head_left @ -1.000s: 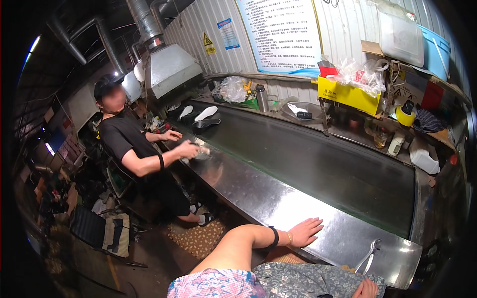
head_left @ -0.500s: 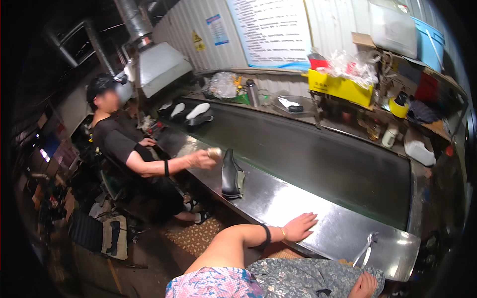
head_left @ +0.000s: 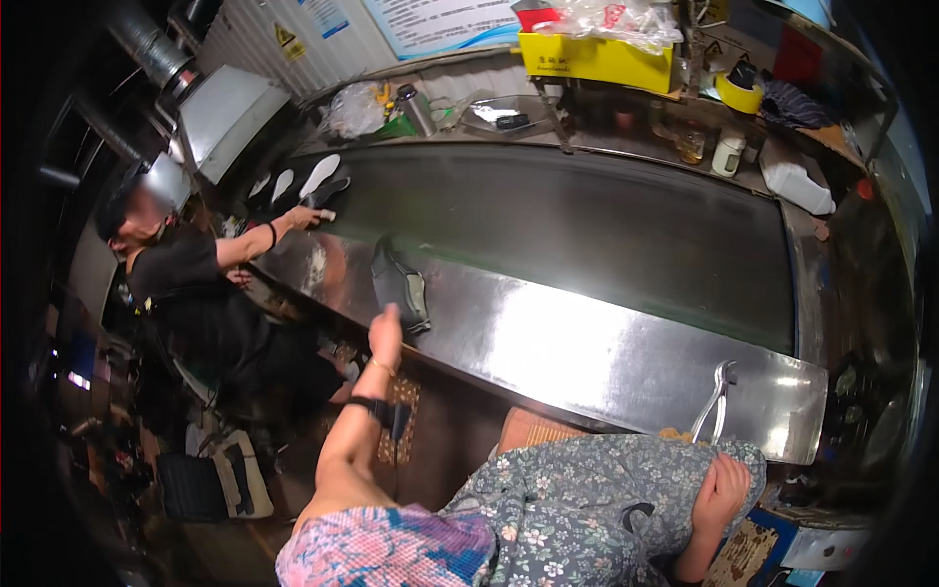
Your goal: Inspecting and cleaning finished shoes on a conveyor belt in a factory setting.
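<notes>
A dark, pointed shoe upper (head_left: 396, 289) with a pale greenish lining lies on the steel table ledge (head_left: 460, 313). My left hand (head_left: 386, 338) reaches to its near end, thumb up. The other fingers are hidden and blurred, so a grip on the shoe upper cannot be made out. My right hand (head_left: 722, 491) rests on the floral apron (head_left: 577, 504) over my lap, fingers laid on the cloth, holding nothing. Close to it, metal pincers (head_left: 719, 401) lie at the front edge of the ledge.
A dark conveyor belt (head_left: 587, 225) runs behind the ledge. At left a co-worker (head_left: 196, 284) reaches toward shoe pieces with white soles (head_left: 318, 176). A thermos (head_left: 416, 110), a yellow box (head_left: 597, 64) and a white bottle (head_left: 727, 155) stand along the back.
My left hand has left the ledge and moved left to the shoe upper. The co-worker's hand has moved away from it, toward the belt's far left. My view has shifted.
</notes>
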Available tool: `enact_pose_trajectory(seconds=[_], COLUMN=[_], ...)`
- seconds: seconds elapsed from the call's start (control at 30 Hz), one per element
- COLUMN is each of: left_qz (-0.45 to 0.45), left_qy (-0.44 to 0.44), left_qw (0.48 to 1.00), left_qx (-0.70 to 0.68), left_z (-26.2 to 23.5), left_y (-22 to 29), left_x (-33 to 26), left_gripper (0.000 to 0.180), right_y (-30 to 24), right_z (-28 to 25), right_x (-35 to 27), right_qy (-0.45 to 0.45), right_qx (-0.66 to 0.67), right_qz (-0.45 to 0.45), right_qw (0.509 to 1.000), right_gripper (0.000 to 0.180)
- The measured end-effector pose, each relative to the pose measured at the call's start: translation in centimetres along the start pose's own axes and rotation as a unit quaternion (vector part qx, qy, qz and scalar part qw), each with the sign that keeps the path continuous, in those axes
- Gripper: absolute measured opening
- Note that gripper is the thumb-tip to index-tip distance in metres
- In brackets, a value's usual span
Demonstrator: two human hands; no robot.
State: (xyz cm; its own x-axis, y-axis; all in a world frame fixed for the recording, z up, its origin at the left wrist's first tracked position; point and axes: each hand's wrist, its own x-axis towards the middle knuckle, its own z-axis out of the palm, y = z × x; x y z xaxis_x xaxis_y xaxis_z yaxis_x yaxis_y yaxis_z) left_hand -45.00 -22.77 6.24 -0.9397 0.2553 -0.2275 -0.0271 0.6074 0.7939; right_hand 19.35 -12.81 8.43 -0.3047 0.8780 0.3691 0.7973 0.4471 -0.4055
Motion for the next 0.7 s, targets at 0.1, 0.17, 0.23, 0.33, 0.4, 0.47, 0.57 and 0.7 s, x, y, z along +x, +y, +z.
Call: enact_pose_trajectory(seconds=[0.1, 0.17, 0.23, 0.33, 0.4, 0.47, 0.57, 0.7], left_qz=[0.247, 0.599, 0.511, 0.240, 0.236, 0.231, 0.102, 0.070], left_qy=[-0.309, -0.057, 0.045, -0.172, -0.166, -0.170, -0.425, -0.607], left_qw=[0.908, 0.739, 0.716, 0.889, 0.883, 0.884, 0.899, 0.784], left_qx=[-0.138, 0.305, 0.473, 0.351, 0.370, 0.370, -0.026, -0.109], left_z=[4.5, 2.3, 0.9, 1.2, 1.8, 2.4, 4.3, 8.5], left_y=[5.3, 10.7, 7.3, 3.1, 3.5, 4.4, 3.8, 6.8], left_x=[-7.9, -9.7, -4.8, -1.7, -2.9, -3.0, -5.7, -20.2], left_gripper=[0.054, 0.064, 0.101, 0.125, 0.121, 0.107, 0.098, 0.096], right_y=[0.0, -0.1, -0.7, -0.8, -1.0, -1.2, 0.0, -4.2], right_z=[0.0, -0.8, -0.4, 0.0, -0.5, -0.6, -1.5, -4.8], right_x=[-0.2, -0.6, 0.3, 0.2, -0.1, 0.2, 0.3, 4.6], right_qy=[0.003, 0.006, 0.005, 0.020, 0.023, 0.022, -0.010, -0.016], right_qx=[-0.009, -0.011, 0.023, 0.012, -0.003, 0.016, 0.036, 0.211], right_qz=[0.012, 0.007, -0.001, -0.003, 0.000, 0.012, -0.013, 0.066], right_qw=[1.000, 1.000, 1.000, 1.000, 1.000, 1.000, 0.999, 0.975], right_gripper=[0.017, 0.017, 0.017, 0.016, 0.016, 0.015, 0.014, 0.031])
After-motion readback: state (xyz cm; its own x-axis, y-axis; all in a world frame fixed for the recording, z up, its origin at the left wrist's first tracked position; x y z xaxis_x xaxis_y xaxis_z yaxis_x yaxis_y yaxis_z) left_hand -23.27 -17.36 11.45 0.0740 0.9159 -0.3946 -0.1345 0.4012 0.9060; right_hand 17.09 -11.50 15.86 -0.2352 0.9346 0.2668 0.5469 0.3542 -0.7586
